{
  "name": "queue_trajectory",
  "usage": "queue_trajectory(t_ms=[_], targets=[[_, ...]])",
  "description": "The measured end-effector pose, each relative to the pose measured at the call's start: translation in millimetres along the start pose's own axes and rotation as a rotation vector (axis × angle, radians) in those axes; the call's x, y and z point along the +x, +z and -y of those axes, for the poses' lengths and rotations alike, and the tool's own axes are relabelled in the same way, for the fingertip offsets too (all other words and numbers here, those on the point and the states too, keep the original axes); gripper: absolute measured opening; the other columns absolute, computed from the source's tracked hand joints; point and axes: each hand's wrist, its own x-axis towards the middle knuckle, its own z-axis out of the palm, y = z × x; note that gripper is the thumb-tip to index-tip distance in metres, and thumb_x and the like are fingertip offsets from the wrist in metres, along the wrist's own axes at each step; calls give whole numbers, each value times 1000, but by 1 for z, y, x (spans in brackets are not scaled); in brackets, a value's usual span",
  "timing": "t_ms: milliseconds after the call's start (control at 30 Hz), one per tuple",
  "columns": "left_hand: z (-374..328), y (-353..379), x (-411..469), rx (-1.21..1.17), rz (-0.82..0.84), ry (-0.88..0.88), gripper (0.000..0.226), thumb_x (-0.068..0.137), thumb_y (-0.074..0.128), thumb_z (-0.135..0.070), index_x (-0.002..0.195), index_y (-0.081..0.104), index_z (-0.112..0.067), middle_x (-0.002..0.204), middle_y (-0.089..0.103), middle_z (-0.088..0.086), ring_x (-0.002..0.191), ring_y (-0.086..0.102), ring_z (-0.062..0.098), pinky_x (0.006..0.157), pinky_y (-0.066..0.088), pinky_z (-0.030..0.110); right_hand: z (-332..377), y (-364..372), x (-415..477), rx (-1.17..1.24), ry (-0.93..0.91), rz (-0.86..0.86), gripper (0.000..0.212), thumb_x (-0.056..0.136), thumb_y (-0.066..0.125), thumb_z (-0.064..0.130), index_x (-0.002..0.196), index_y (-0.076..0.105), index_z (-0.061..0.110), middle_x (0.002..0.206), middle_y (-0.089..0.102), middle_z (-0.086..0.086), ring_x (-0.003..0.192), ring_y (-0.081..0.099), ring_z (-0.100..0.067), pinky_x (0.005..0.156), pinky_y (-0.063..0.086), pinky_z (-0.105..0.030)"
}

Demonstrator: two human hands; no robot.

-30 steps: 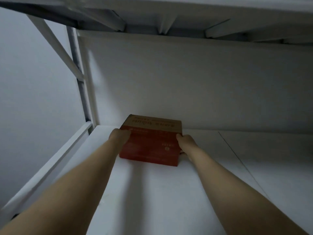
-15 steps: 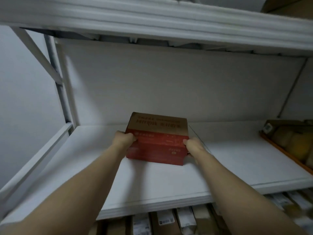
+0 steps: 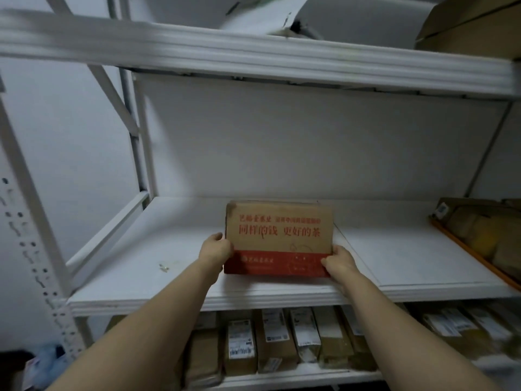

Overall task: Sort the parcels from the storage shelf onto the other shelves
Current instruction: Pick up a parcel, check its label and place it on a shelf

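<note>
Forearms: both come up from the bottom of the view, bare, reaching forward to the rack.
Lower shelf: right under the arms there's a row of labelled parcels (image 3: 270,342) packed side by side. It gets blurry toward the right.
Left hand: the left hand (image 3: 215,251) is on the box's left edge, about where the brown meets the red band. The fingers are curled round the side, so it's a real grip, not a push.
Right hand: the right hand (image 3: 338,262) has the lower right corner, fingers wrapped onto the red band and gripping too.
Box: the cardboard box (image 3: 277,235) is brown with a red strip along the bottom and red print. It stands roughly upright on a long edge, big face toward the camera, over the front half of the middle shelf (image 3: 135,277). I can't tell if its bottom edge touches the board or hangs just above it.
Shelf extras: a small scrap (image 3: 164,267) lies left of the box, apart from it. An orange-edged tray (image 3: 462,249) of brown packs sits at the far right, well apart.
Further back: plain white back panel, then the upper shelf (image 3: 253,57) with a carton (image 3: 473,26) on top.
My guess at the step: either setting it down or taking it off, honestly can't say which.
What could go wrong: both grips are low, so the tall top could swing forward. If it's let go on that narrow edge so near the front lip, I reckon it tips off the shelf. Laying it flat or pushing it deeper looks safer.
</note>
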Motion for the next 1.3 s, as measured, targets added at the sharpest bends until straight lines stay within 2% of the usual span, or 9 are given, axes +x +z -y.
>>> queue_trajectory(t_ms=[100, 167, 333, 500, 733, 833, 900, 1067, 1300], targets=[[-5, -3, -4, -116, -53, -33, 16, 83, 37, -6, 77, 52, -9, 85, 54, 13, 80, 45, 26, 66, 36, 34, 1, 0, -11, 137, 81, -1, 24, 95, 42, 16, 111, 59, 9, 105, 64, -12, 88, 58, -24, 67, 45, -32], [-9, -4, -9, -236, -49, -45, 16, 87, 35, -13, 75, 46, -10, 82, 51, 10, 80, 43, 25, 69, 36, 36, 2, 0, -11, 269, 77, -29, 28, 95, 39, 31, 94, 61, 13, 99, 65, -12, 80, 58, -23, 62, 43, -31], [-7, -6, -8, -304, -16, -21, 41, 94, 40, -41, 100, 63, -8, 100, 66, 6, 84, 54, 18, 77, 41, 35, 12, 1, -9, 427, 79, -14, 64, 79, 53, 70, 115, 61, 18, 111, 66, -11, 102, 62, -31, 91, 51, -49], [-2, -2, -5, -174, -37, 98, 39, 84, 66, -48, 74, 58, -10, 85, 65, 5, 82, 58, 23, 80, 51, 39, 16, 3, -6, 429, 97, -16, 68, 82, 56, 65, 128, 52, 15, 117, 62, -12, 105, 60, -33, 96, 48, -53], [-9, 6, -15, 30, -74, 186, 50, 93, 48, -53, 79, 65, -8, 84, 63, 6, 86, 58, 25, 79, 47, 33, 14, 1, -1, 438, 129, -60, 57, 93, 43, 56, 133, 46, 16, 122, 56, -13, 107, 54, -32, 87, 44, -46], [-13, 15, -20, -33, 68, 242, 47, 87, 63, -47, 117, 67, -12, 116, 67, 3, 111, 60, 20, 97, 46, 29, 8, -12, 0, 529, 149, -82, 52, 88, 44, 59, 118, 55, 18, 112, 64, -14, 93, 60, -30, 75, 50, -44], [-18, 23, -27, -1, 82, 343, 49, 86, 66, -42, 129, 60, -17, 128, 62, -2, 122, 55, 16, 103, 42, 28, 1, -19, 6, 586, 179, -98, 61, 79, 45, 64, 120, 56, 20, 112, 66, -13, 99, 60, -34, 92, 44, -55], [-28, 51, -41, 125, -128, 490, 42, 91, 56, -44, 127, 62, -25, 128, 61, -11, 120, 54, 13, 88, 39, 20, -7, -34, -2, 693, 180, -80, 45, 91, 36, 54, 111, 57, 19, 94, 64, -9, 84, 55, -27, 92, 36, -49], [-27, 87, -60, 159, -99, 571, 38, 91, 55, -43, 123, 65, -24, 112, 70, -6, 101, 62, 12, 81, 48, 26, -14, -73, -14, 792, 173, -208, 54, 83, 42, 56, 120, 57, 18, 112, 63, -13, 88, 56, -30, 73, 41, -43]])
